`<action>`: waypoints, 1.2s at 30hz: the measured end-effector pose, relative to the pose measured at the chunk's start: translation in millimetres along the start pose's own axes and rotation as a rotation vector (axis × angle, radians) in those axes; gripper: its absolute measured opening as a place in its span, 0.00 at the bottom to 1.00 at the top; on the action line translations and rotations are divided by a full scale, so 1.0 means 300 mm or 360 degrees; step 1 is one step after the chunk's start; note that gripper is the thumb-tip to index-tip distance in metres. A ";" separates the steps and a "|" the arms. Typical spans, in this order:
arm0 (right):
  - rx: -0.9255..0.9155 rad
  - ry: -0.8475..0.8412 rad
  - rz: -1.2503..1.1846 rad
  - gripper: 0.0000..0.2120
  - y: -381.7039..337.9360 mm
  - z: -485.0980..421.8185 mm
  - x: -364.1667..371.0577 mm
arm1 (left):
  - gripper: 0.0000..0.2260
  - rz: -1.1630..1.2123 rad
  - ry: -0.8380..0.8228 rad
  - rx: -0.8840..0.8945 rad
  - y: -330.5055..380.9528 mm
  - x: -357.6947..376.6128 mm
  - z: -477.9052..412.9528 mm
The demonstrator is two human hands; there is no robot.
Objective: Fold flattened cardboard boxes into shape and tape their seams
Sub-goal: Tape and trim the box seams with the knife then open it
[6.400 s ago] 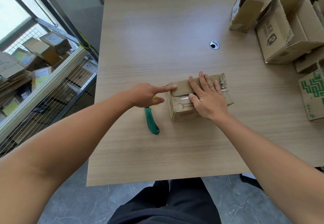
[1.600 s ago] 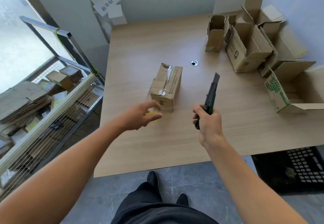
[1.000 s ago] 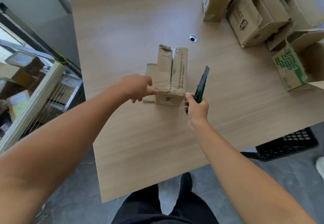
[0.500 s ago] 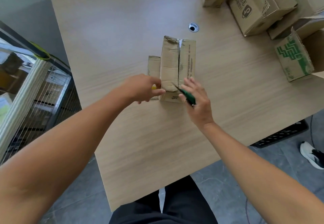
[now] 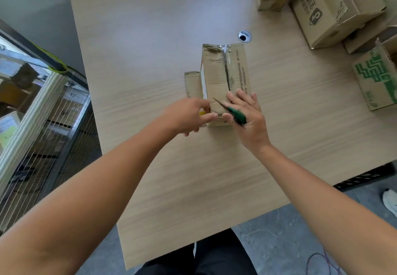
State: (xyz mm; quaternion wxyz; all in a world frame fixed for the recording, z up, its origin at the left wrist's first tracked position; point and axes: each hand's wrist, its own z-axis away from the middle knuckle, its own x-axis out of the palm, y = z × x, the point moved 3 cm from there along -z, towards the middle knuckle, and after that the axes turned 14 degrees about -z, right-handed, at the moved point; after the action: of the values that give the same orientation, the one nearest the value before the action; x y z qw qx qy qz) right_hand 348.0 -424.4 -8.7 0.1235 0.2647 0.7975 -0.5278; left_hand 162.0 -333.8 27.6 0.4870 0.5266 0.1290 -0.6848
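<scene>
Though taped along its top centre seam and standing in shape, small brown corrugated cardboard box (image 5: 214,77) not yet tidy: lying lengthwise on the middle of the pale wood-grain tabletop (image 5: 150,188), clear shiny tape (image 5: 225,59) down the top, one loose flap (image 5: 192,84) jutting flat at the left side, far end torn. Probably light and hollow, stiff at edges and corners, yielding across the top panels, slick on the tape. Best taken by the long side walls or corners, never by pressing the top middle.

On the near end, right hand (image 5: 249,120), grip closed on a green-handled utility knife (image 5: 236,114), blade angled toward the seam, other fingers spread on the box top. Left hand (image 5: 187,118) at the near left corner, fingers bent, small yellow thing (image 5: 202,113) peeking beneath; cannot tell what that grip holds.

Far right: open brown cardboard boxes (image 5: 335,10), one green-printed carton (image 5: 376,81).
</scene>
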 end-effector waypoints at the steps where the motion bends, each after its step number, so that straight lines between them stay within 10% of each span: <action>1: -0.0048 -0.0005 0.0052 0.15 0.004 0.001 0.003 | 0.14 -0.0011 0.0032 0.0003 -0.001 0.002 0.003; 8: -0.0565 0.0029 0.0272 0.15 0.092 -0.005 0.017 | 0.17 -0.0079 0.0024 0.0202 -0.108 0.015 0.023; 18: -0.0437 0.0002 0.0165 0.13 0.082 -0.044 -0.004 | 0.33 -0.0357 0.0085 0.0134 -0.181 -0.054 0.012; 36: 0.1521 -0.0138 -0.0435 0.15 -0.296 0.211 -0.005 | 0.28 -0.0420 0.0087 0.0234 -0.055 -0.028 0.007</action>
State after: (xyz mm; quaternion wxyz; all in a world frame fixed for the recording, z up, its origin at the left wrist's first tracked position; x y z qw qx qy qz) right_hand 294.9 -509.2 34.7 -0.0489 0.1626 0.4880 -0.8562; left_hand 147.3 -322.6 29.9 0.3493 0.5577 0.1596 -0.7359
